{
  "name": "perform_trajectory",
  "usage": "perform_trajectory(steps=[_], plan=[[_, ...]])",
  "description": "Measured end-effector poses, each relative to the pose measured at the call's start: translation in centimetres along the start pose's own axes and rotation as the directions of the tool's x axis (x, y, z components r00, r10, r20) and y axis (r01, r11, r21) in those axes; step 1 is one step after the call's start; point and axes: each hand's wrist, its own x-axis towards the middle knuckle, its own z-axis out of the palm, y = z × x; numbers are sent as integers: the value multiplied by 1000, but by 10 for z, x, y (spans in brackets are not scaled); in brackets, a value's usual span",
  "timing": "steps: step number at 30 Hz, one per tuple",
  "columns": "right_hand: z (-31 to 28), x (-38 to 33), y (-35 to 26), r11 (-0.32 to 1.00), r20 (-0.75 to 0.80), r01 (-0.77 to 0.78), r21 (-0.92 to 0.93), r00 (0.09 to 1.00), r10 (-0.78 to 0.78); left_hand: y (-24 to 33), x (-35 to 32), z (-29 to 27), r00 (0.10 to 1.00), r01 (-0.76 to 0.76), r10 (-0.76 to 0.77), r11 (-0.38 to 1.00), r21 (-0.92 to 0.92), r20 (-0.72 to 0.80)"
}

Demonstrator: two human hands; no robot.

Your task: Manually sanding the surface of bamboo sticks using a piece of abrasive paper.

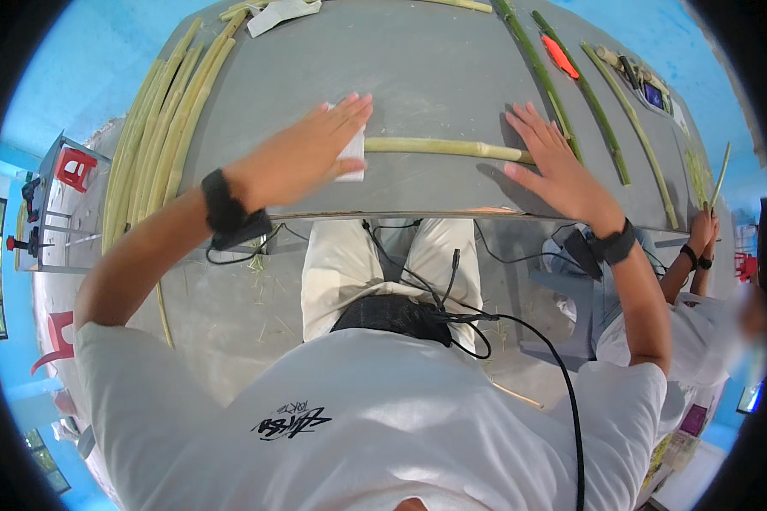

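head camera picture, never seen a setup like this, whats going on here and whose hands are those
There is no robot here: a person is working with two bare hands. The camera sits on their head and looks down, so you see their own shirt and arms; the wide fisheye lens bends straight edges and leaves the corners black. Left in the picture is the person's left.

On the grey table lie pale stalks to the left, with green stalks and an orange object to the right. The left hand lies over a white cloth at one end of a pale stalk; the right hand is spread at the other end. The hands at the far right belong to someone else.
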Motion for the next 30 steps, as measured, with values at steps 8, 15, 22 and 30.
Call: perform_trajectory(steps=[8, 15, 22, 30], plan=[[-7, -61, -6, 998, 54, 31, 49, 998, -33, 4, -74, -30, 994, 81, -71, 990, -118, 87], [3, -25, 16, 988, -17, 43, -148, 999, -46, -8, -23, -9, 998, 30, -28, 999, -34, 52], [1, 8, 27, 994, -34, 16, -110, 999, -19, 21, 69, 23, 995, -97, 95, 993, -63, -32], [4, -66, 1, 977, -66, 151, -148, 985, -162, -8, -64, -13, 991, 113, -114, 993, 19, 65]])
